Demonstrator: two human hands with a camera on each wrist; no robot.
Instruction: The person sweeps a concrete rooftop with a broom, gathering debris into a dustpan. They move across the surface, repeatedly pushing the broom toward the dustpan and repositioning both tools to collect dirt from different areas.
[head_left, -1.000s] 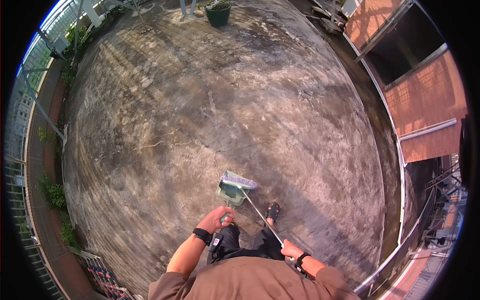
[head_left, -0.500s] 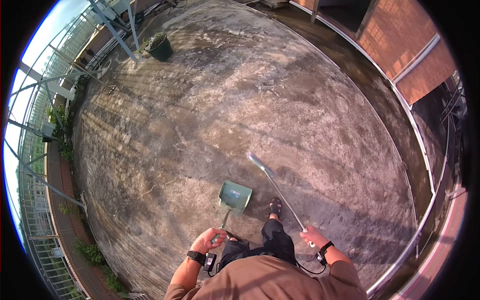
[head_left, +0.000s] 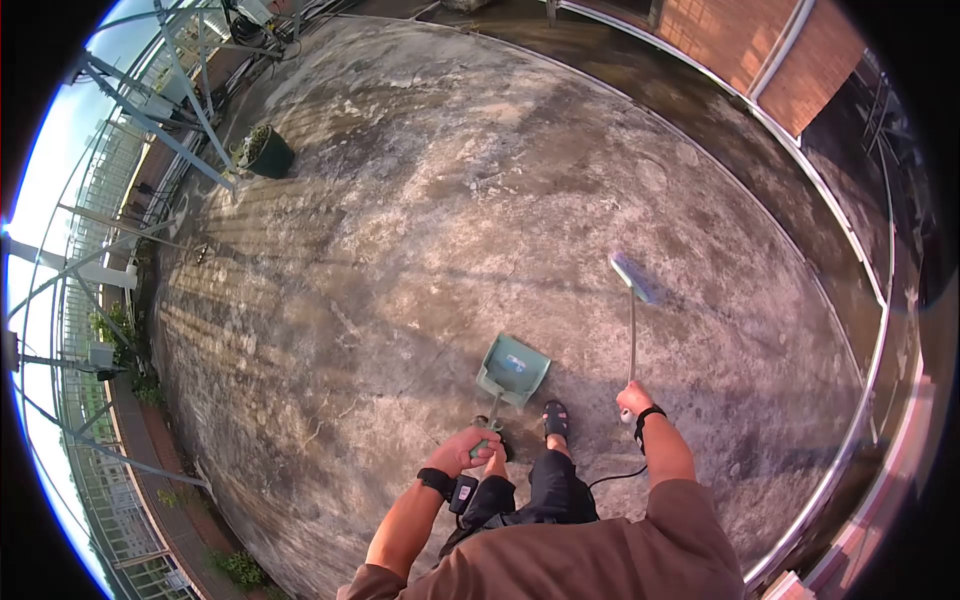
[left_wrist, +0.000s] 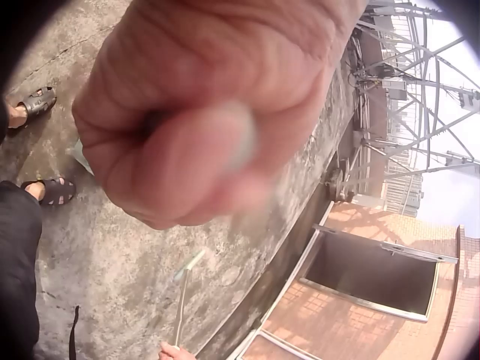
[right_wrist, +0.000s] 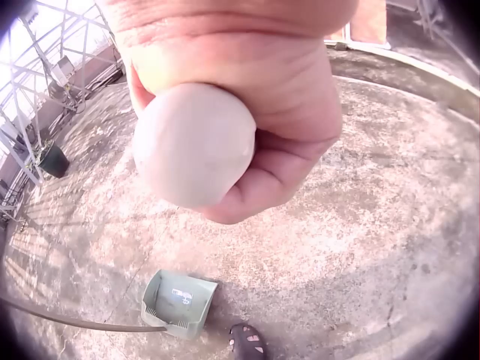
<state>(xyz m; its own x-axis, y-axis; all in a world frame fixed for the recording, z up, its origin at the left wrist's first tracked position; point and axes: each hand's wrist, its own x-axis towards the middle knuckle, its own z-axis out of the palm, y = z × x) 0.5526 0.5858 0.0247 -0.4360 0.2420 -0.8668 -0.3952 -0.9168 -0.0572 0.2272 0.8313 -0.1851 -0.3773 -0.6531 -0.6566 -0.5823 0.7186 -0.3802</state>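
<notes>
My left hand (head_left: 463, 452) grips the green handle of a pale green dustpan (head_left: 516, 369), whose pan lies in front of my feet with a small whitish-blue patch inside. Out to the right, my right hand (head_left: 634, 399) holds the white end of a long broom handle (head_left: 632, 340). The broom head (head_left: 630, 278) is farther forward and to the right of the dustpan, apart from it. In the right wrist view the rounded white handle end (right_wrist: 195, 145) sticks out of the curled fingers. The left wrist view has the left hand (left_wrist: 202, 112) curled tight, its lower part blurred.
Stained concrete floor surrounds my sandalled feet (head_left: 556, 420). A green plant pot (head_left: 267, 153) stands at the back left beside metal struts. Railings and plants run along the left, and a gutter with a white edge curves along the right near a brick wall (head_left: 800, 90).
The broom head has swung off the dustpan, out to the right and forward, with my right hand moving right. The dustpan remains in my left hand. The head view has turned.
</notes>
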